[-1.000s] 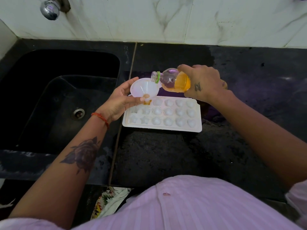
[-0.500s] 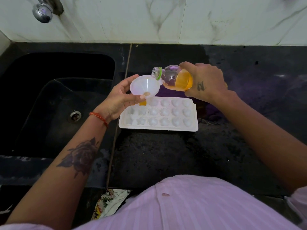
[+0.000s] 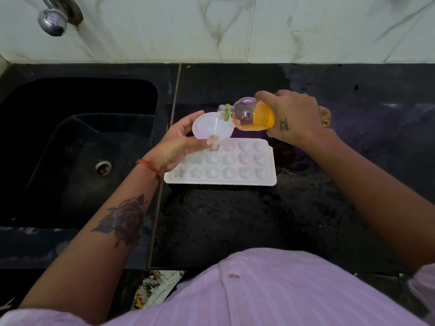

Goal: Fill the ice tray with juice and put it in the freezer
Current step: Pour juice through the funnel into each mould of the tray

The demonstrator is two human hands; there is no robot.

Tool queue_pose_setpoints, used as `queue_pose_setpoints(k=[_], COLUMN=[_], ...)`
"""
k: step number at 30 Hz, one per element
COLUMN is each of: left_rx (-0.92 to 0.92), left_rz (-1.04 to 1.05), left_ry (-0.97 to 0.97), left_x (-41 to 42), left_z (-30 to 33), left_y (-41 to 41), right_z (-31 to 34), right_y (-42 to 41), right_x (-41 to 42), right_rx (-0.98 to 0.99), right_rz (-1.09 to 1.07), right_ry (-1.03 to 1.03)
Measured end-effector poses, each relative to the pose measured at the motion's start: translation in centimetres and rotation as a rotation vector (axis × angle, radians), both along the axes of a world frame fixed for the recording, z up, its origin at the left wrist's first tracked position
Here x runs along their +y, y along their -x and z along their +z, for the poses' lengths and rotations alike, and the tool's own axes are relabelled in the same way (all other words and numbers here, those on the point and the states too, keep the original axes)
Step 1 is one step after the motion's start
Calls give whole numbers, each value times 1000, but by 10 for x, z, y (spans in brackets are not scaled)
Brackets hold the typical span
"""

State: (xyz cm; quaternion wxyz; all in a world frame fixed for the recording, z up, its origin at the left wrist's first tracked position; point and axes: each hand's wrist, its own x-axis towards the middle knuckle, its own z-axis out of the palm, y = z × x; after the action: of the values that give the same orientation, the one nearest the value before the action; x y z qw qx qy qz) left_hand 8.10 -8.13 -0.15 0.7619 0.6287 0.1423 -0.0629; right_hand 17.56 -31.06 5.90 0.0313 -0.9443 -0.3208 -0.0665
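The bottle (image 3: 249, 115) lies almost level, its long axis running from the right hand across toward the left hand, with the open neck and green ring at the left-hand end and tipped slightly down over the rim of the funnel (image 3: 211, 125). The orange juice sits pooled in the half of the bottle nearest the right hand, and the neck half looks clear. The ice tray (image 3: 226, 164) lies flat on the counter (image 3: 235, 220) just below both hands, its long side running from one hand to the other; its moulded cups look pale, and whether any hold juice cannot be told. The right hand (image 3: 292, 118) is wrapped around the base half of the bottle, fingers curled over the top and thumb beneath. The left hand (image 3: 181, 142) is partly open, cupping the white funnel from its outer side, thumb and fingertips pinching near the spout, which points down at a cup in the tray's far row. A red thread (image 3: 149, 169) circles the left wrist. Beyond the left hand, on its outer side, a dark sink (image 3: 77, 149) drops away, with a drain (image 3: 103, 166) in its floor and a chrome tap (image 3: 53, 21) on the marbled wall above. The left hand covers the tray's near-left corner cups.
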Motion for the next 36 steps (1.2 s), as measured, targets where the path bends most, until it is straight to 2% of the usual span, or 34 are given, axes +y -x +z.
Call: queue_pose_setpoints(k=[22,36], left_rx=[2,-1], left_rz=[-11,-15], left_ry=[-24,-10], left_x=[3,8], left_z=[-5,-5], left_y=[0,-1], right_z=[1,-5], right_y=[0,-2], right_x=[1,-2], right_rx=[-47,55], right_rz=[13,-12], right_ry=[112,-32])
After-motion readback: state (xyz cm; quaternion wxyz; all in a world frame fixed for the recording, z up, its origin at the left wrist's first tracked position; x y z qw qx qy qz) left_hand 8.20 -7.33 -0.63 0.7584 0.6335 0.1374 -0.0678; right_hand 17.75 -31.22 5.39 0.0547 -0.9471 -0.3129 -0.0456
